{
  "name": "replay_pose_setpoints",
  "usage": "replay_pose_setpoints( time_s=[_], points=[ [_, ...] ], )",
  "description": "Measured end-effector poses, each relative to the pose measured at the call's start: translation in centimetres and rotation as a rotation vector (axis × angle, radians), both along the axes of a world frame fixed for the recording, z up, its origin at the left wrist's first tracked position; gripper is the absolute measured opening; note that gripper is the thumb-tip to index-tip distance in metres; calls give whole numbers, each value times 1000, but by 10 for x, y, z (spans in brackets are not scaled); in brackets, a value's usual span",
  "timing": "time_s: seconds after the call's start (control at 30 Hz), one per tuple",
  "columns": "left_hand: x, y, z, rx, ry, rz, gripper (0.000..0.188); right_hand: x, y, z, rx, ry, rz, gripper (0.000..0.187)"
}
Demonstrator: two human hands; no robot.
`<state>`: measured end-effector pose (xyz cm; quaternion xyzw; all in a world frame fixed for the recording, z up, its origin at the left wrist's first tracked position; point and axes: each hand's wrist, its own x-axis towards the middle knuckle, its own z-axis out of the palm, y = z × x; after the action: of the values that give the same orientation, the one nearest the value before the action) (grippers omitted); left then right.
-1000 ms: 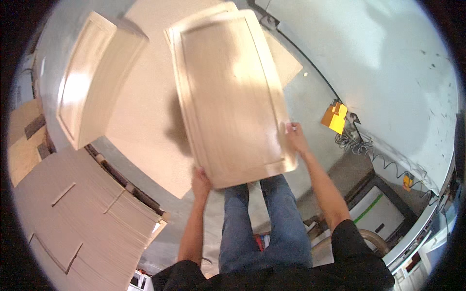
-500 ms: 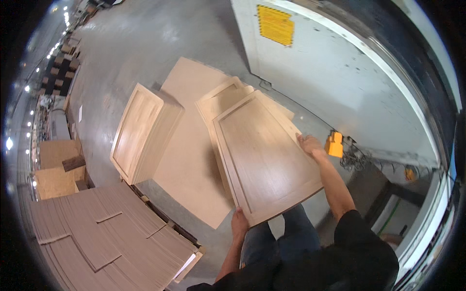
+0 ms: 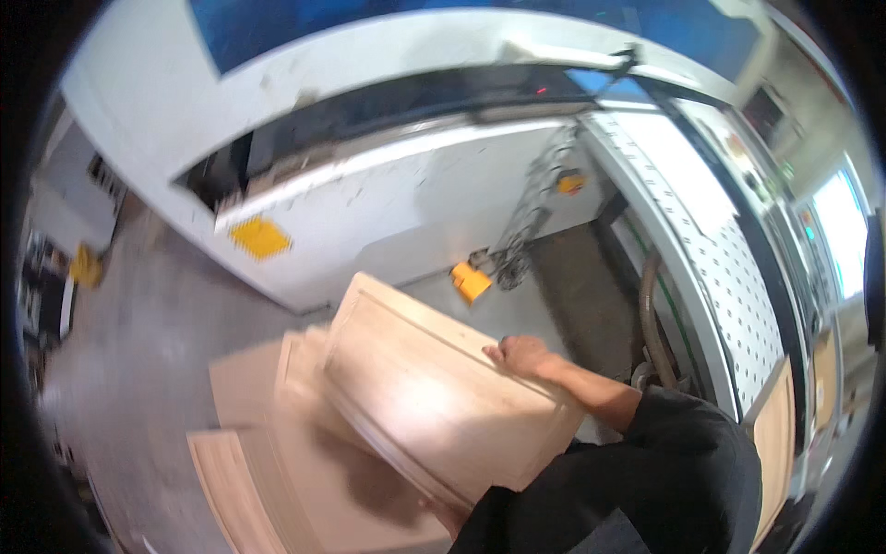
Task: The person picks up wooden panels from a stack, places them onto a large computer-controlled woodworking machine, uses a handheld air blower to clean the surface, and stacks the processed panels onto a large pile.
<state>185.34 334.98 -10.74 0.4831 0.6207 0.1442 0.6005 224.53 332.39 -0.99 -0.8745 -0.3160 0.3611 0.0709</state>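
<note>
A pale wooden cabinet door [image 3: 415, 383] with a framed border is held up in front of me, tilted. My right hand [image 3: 524, 356] is closed on its far right edge, thumb over the face. At the lower near edge, my left hand [image 3: 447, 514] grips the same door; it is blurred and partly hidden by the door and my sleeve. Beneath and left of the door, more wooden doors [image 3: 293, 374] lie on a tan board [image 3: 242, 367]. Another stack of wooden doors [image 3: 226, 480] stands at the lower left.
A large white machine [image 3: 369, 217] spans the far side. On the floor before it sits a yellow foot pedal [image 3: 471, 283] with cables. To the right are a brown hose [image 3: 652, 323], a perforated white table [image 3: 738, 286] and a leaning wooden panel [image 3: 773, 443].
My view has swung right toward the machine and its table. The cabinet door has turned with me, still in both hands, away from the stacks, which now appear lower left.
</note>
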Motion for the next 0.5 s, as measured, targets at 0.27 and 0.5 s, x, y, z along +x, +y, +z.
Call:
replay_pose_setpoints(
  time_s=[0.27, 0.5],
  points=[
    [86, 37, 83, 310, -676, -63, 100, -73, -142, 217, 645, -232, -158, 58],
    [237, 122, 185, 240, -1050, -101, 92, -109, -228, 233, 1071, -491, -410, 47]
  ],
)
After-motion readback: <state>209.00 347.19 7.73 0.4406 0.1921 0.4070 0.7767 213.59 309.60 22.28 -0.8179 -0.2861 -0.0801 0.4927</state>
